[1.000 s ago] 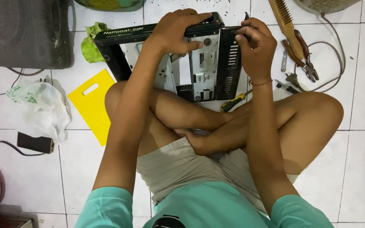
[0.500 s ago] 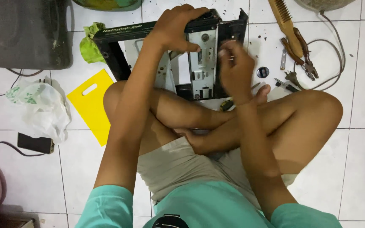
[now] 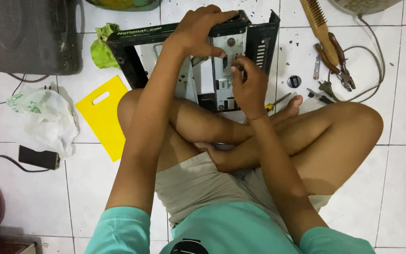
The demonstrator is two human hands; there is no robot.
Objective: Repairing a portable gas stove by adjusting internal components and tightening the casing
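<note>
Right hand (image 3: 249, 84) pinches its fingertips on the pale metal inner panel (image 3: 225, 70); left hand (image 3: 202, 29) clamps the top edge of the boxy black appliance casing (image 3: 139, 56), propped on white tile before crossed legs. Wire brush (image 3: 316, 21), pliers (image 3: 339, 63), yellow board (image 3: 103, 113) lie around.

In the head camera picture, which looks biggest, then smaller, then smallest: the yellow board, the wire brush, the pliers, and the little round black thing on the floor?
1. Yellow board
2. Wire brush, though its top is cut off by the picture edge
3. Pliers, not much smaller than the brush, so that pair is unsure
4. Round black thing

All lie on the tiled floor.
</note>
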